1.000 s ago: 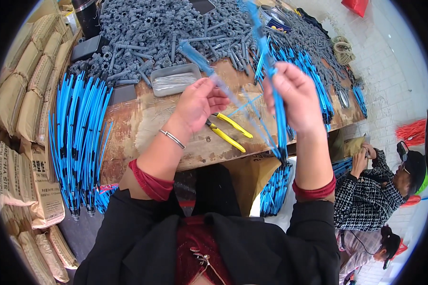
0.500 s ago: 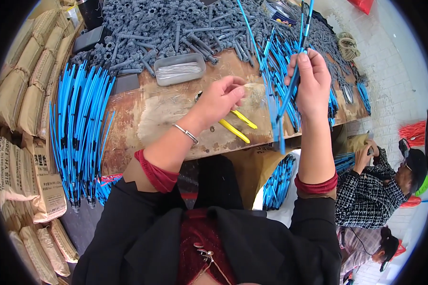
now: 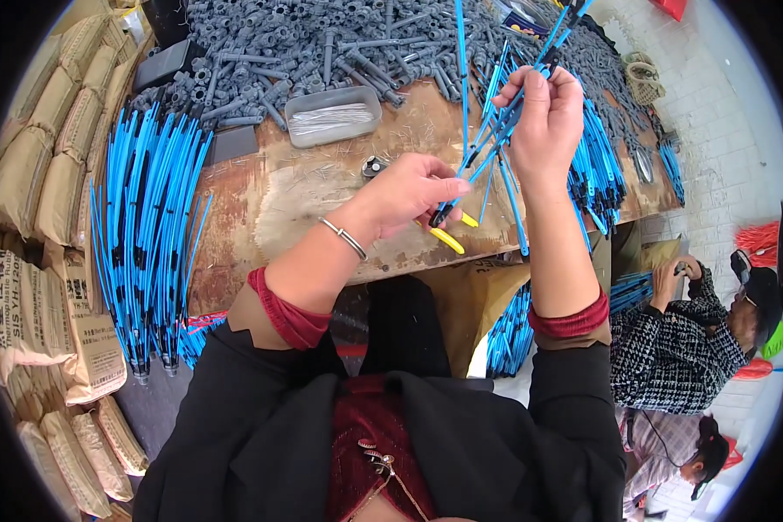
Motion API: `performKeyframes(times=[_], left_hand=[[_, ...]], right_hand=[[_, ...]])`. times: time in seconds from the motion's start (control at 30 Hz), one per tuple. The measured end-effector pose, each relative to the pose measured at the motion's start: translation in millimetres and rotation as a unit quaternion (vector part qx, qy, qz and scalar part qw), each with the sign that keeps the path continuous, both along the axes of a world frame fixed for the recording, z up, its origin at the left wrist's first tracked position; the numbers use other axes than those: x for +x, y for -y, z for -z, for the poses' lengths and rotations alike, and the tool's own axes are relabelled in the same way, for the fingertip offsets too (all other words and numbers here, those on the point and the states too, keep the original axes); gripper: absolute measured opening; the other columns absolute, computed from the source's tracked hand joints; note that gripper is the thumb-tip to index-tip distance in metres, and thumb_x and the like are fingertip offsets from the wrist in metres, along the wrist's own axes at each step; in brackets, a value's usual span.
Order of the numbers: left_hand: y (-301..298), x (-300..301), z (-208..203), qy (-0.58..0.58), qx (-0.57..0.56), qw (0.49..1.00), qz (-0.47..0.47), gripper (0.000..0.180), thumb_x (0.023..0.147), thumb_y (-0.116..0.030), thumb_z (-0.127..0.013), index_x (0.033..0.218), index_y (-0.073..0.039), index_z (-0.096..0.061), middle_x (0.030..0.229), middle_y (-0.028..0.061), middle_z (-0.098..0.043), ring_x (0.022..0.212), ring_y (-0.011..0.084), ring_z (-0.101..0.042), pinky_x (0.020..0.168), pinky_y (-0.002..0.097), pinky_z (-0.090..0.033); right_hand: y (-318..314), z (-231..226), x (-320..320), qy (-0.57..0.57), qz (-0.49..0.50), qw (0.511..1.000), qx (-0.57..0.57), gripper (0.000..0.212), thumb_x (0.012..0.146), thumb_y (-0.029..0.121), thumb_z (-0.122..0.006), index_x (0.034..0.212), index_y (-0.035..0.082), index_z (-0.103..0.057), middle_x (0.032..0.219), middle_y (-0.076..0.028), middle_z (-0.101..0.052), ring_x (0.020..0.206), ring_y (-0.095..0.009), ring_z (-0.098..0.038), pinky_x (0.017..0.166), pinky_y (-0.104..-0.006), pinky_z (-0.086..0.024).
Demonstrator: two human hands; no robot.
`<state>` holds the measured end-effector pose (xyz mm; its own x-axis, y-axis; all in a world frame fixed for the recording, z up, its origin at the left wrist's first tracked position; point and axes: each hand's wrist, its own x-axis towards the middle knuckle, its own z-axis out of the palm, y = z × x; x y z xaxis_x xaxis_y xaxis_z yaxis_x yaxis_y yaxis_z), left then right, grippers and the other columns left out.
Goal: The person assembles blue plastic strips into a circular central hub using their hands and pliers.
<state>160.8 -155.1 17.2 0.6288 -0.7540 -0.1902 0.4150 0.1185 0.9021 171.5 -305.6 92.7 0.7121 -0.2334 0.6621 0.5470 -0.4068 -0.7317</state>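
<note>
My right hand [image 3: 544,122] is closed round several thin blue strips with black joints, resembling umbrella ribs [image 3: 489,144]. They slant down to the left between my hands. My left hand [image 3: 413,193] pinches the black lower end of the ribs, thumb over fingers. Partly beneath that hand lie pliers with yellow handles [image 3: 446,240] on the worn wooden table [image 3: 226,226]. A translucent tray [image 3: 297,137] of thin metal pins stands beyond my left hand. More blue ribs [image 3: 602,174] lie beside my right hand, partly hidden by it.
A large heap of grey plastic tubular parts [image 3: 322,35] covers the table's back. A big blue rib bundle [image 3: 152,209] hangs over the left edge. Stacked brown sacks [image 3: 35,174] line the left side. Two people work at right, the nearer in a checked jacket [image 3: 670,361].
My left hand has moved slightly right and down and taken the ribs' black lower end. My right hand has shifted up and left, tilting the ribs toward the left hand.
</note>
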Motion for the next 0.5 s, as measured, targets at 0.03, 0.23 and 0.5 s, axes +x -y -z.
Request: performKeyframes(times=[0.03, 0.23, 0.5], left_hand=[[0, 0, 2, 0.024, 0.022, 0.999, -0.004, 0.024, 0.089, -0.027, -0.054, 0.093, -0.003, -0.056, 0.072, 0.0095, -0.064, 0.057, 0.0145, -0.061, 0.05, 0.0233, -0.046], [5, -1, 8, 0.243, 0.131, 0.959, -0.07, 0.023, 0.085, -0.024, -0.057, 0.085, 0.0, -0.058, 0.069, 0.011, -0.063, 0.054, 0.0187, -0.059, 0.051, 0.0283, -0.045], [8, 1, 8, 0.397, 0.193, 0.87, -0.221, 0.031, 0.085, -0.026, -0.056, 0.076, 0.004, -0.056, 0.073, 0.0221, -0.06, 0.065, 0.0335, -0.061, 0.062, 0.041, -0.049]], right_hand=[[0, 4, 1, 0.014, 0.006, 1.0, -0.023, 0.012, 0.092, 0.01, -0.049, 0.095, -0.001, -0.047, 0.082, -0.01, -0.058, 0.064, -0.016, -0.059, 0.058, -0.0271, -0.05], [45, 14, 42, 0.161, 0.128, 0.887, -0.413, 0.012, 0.089, 0.008, -0.053, 0.099, 0.002, -0.051, 0.088, -0.011, -0.061, 0.069, -0.019, -0.062, 0.063, -0.0298, -0.051], [47, -73, 5, 0.055, 0.053, 0.996, -0.042, 0.011, 0.09, 0.011, -0.053, 0.095, 0.002, -0.053, 0.077, -0.01, -0.061, 0.072, -0.019, -0.061, 0.064, -0.0292, -0.05]])
